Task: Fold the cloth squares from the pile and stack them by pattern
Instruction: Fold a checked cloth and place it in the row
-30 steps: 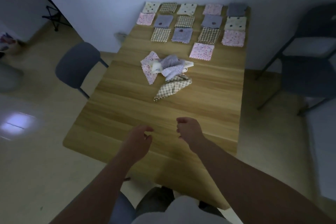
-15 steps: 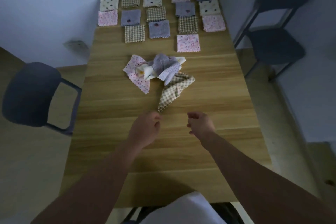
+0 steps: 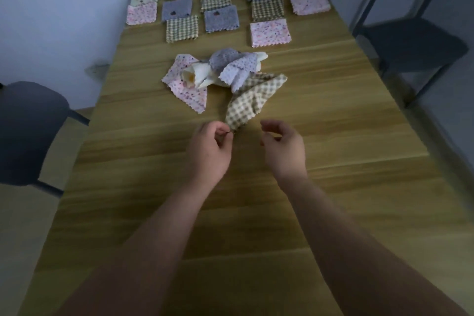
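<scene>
A loose pile of cloth squares (image 3: pixel 223 69) lies mid-table: a pink floral one, a cream one, a lilac one and a brown checked cloth (image 3: pixel 252 99) trailing toward me. My left hand (image 3: pixel 209 147) pinches the near corner of the checked cloth between thumb and fingers. My right hand (image 3: pixel 282 147) hovers just right of that corner, fingers loosely curled, holding nothing. Several folded squares (image 3: pixel 223 18) in pink, lilac, checked and cream dotted patterns lie in rows at the far end of the wooden table (image 3: pixel 333 136).
A dark chair (image 3: pixel 28 131) stands at the table's left side and another dark chair (image 3: pixel 410 41) at the right. A pale wall runs behind the table's far end. Bare wood stretches between the pile and me.
Both hands have moved forward to the pile. My left hand has closed on the checked cloth's near corner. The view has shifted closer and turned more squarely along the table.
</scene>
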`<state>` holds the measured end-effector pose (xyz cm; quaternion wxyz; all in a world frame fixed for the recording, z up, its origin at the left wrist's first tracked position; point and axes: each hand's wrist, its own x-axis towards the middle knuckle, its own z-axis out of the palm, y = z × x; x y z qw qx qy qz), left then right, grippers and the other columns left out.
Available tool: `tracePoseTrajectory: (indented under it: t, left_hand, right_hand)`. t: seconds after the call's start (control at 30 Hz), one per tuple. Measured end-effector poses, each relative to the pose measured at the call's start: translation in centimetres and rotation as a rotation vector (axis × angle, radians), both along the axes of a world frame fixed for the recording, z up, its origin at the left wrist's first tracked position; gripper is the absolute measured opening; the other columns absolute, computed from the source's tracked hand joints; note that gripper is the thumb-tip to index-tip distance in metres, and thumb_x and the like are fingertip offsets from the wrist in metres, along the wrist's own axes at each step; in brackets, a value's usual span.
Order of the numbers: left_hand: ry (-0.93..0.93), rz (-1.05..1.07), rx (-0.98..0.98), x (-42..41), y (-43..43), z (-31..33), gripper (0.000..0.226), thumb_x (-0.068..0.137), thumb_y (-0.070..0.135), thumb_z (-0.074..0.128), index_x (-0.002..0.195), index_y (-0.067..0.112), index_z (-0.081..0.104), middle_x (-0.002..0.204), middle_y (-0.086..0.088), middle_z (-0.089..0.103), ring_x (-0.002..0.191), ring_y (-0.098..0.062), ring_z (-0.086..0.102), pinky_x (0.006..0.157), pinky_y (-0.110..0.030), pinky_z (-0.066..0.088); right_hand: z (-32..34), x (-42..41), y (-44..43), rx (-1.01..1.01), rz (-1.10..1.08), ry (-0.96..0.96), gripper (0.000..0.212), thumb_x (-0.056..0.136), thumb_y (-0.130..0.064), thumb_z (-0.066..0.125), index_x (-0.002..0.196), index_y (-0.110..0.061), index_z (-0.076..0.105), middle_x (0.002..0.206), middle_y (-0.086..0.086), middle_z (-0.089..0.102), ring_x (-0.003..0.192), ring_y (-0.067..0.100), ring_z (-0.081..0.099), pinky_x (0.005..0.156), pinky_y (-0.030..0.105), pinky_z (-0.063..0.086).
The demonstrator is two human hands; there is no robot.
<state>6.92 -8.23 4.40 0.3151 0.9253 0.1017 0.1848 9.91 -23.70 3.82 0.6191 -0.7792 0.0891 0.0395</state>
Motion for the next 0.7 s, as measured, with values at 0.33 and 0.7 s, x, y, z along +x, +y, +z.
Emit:
tracePoseTrajectory:
  t: [0.33,0.7]
  left_hand:
    - [-0.09,-0.018,0.009,0.4,1.4,-3.3,0.014,0.091,0.022,0.072,0.091,0.026,0.059,0.096,0.004,0.063,0.077,-0.008,0.057,0.061,-0.017,0.038]
    - [0.099,-0.218,0.408,0.4,2.6,-3.0,0.033,0.102,0.03,0.049,0.13,0.029,0.065,0.127,0.003,0.066,0.118,-0.026,0.053,0.093,-0.04,0.044]
  right_hand:
    - [-1.6,-2.9,-1.2,0.038,-0.104,-0.182,0.028,0.086,-0.01,0.057,0.103,-0.026,0.071,0.097,-0.011,0.069,0.091,0.018,0.069,0.086,0.044,0.059]
    - [1.0,-8.8,-0.5,-0.147,-0.102,-0.229,0.029,0.089,-0.013,0.058,0.112,-0.026,0.07,0.11,-0.011,0.067,0.095,0.018,0.067,0.082,0.036,0.057]
